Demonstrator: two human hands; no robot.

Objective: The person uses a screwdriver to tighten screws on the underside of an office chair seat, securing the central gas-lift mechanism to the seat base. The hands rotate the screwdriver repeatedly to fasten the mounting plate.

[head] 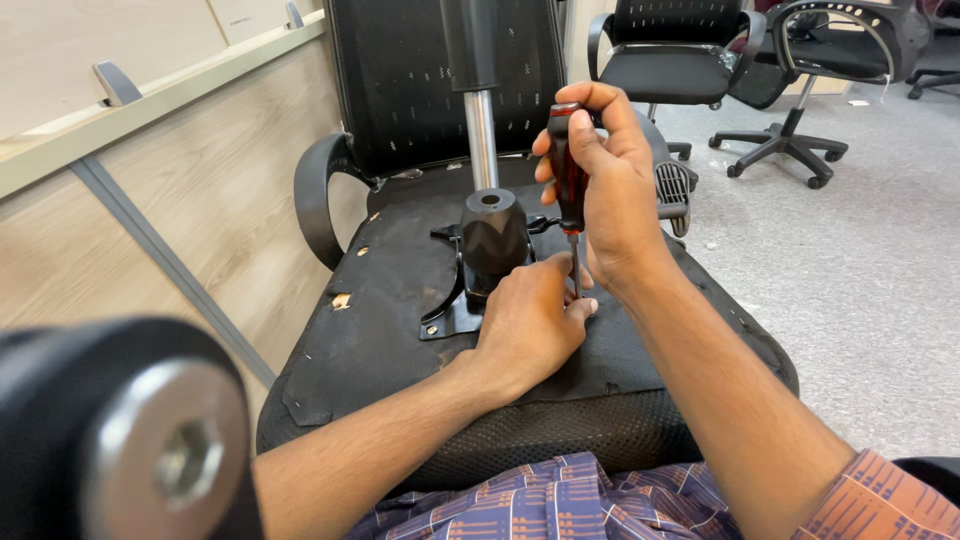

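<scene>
Black metal mechanism plate (452,318) under our hands, on the upturned chair seat (380,340).
Our right hand (610,200) grips a red-and-black screwdriver (570,180) upright, tip down; our left hand (525,325) rests curled beside its shaft, against the plate.

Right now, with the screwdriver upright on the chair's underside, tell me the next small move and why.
Probably turn the red-and-black-handled screwdriver in place. The right hand grips its handle upright, the left hand steadies its tip at the black metal mounting plate on the upturned black office chair seat; the screw itself is hidden.
</scene>
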